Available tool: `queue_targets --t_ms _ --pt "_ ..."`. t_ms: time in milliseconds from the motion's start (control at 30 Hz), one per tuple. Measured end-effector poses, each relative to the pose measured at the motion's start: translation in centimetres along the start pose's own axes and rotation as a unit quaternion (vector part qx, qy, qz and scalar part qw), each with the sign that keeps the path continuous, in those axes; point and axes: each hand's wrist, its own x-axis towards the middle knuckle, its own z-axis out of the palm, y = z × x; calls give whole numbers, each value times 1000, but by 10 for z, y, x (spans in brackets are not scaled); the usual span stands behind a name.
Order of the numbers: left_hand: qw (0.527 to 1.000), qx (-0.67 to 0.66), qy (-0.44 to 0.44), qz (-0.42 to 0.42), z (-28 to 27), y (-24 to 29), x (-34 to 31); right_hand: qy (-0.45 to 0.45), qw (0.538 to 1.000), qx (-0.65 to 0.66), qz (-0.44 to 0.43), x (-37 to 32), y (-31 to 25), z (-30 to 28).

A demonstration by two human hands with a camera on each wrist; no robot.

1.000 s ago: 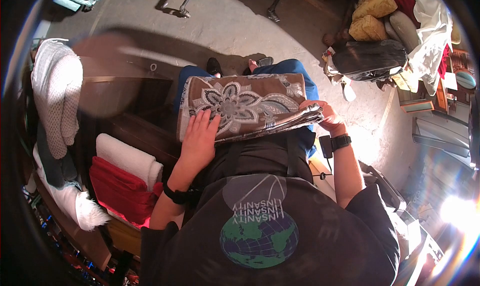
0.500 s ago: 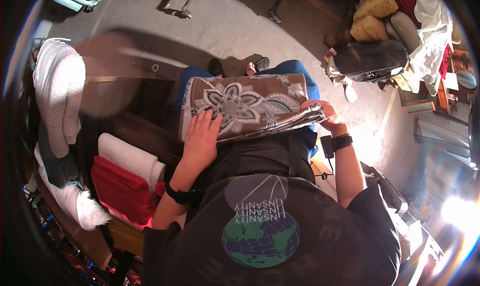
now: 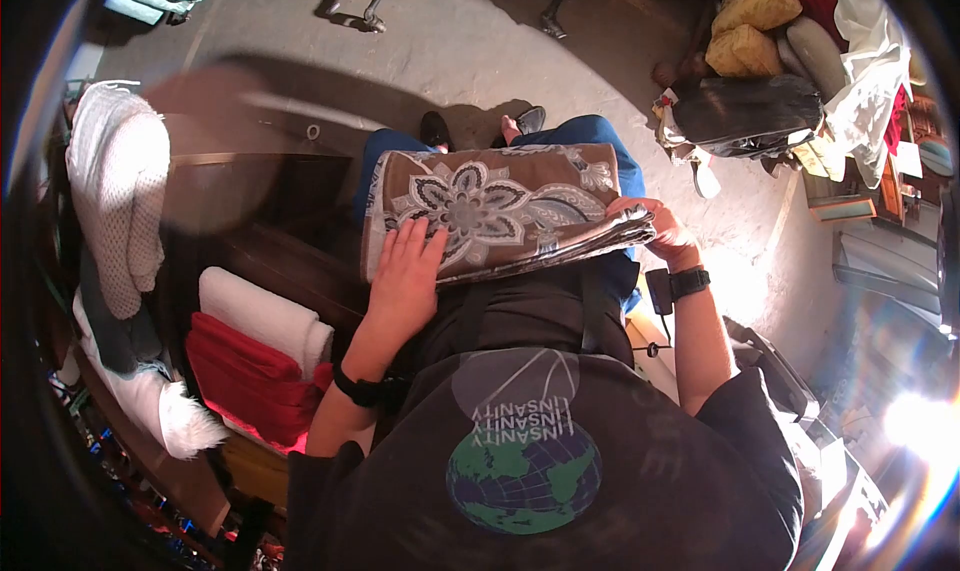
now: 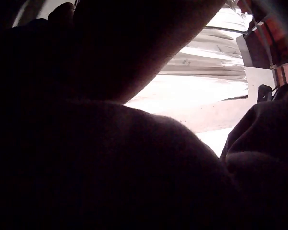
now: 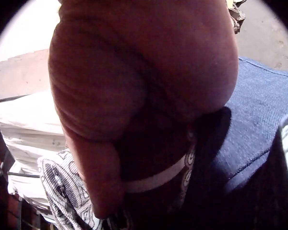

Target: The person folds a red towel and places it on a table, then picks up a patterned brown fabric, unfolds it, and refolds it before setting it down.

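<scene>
A folded brown cloth (image 3: 500, 206) with a grey-and-white flower pattern lies across the person's lap in the head view. The left hand (image 3: 405, 266) rests on its near left part, fingers straight and spread over the fabric. At the right end, the right hand (image 3: 670, 233) pinches the stacked layers of the edge between thumb and fingers. The right wrist view shows the right hand (image 5: 144, 62) close up, with patterned fabric (image 5: 62, 187) below its fingers. Dark shapes fill most of the left wrist view.
To the left, a folded red cloth (image 3: 245, 381) and a white towel (image 3: 265, 316) lie beside dark wooden furniture (image 3: 290, 261). A knitted white throw (image 3: 125, 191) hangs farther left. Yellow cushions (image 3: 745, 56) and a black bag (image 3: 745, 116) are piled at the back right.
Both hands keep their places on the cloth. The whole scene shifts slightly in the head view, and the feet have moved a little.
</scene>
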Motion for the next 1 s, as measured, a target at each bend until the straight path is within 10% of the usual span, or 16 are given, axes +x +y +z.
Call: queue_targets --t_ms 1000 --pt "1000 7 -12 -4 0 1 1 6 999 33 10 2 8 -9"
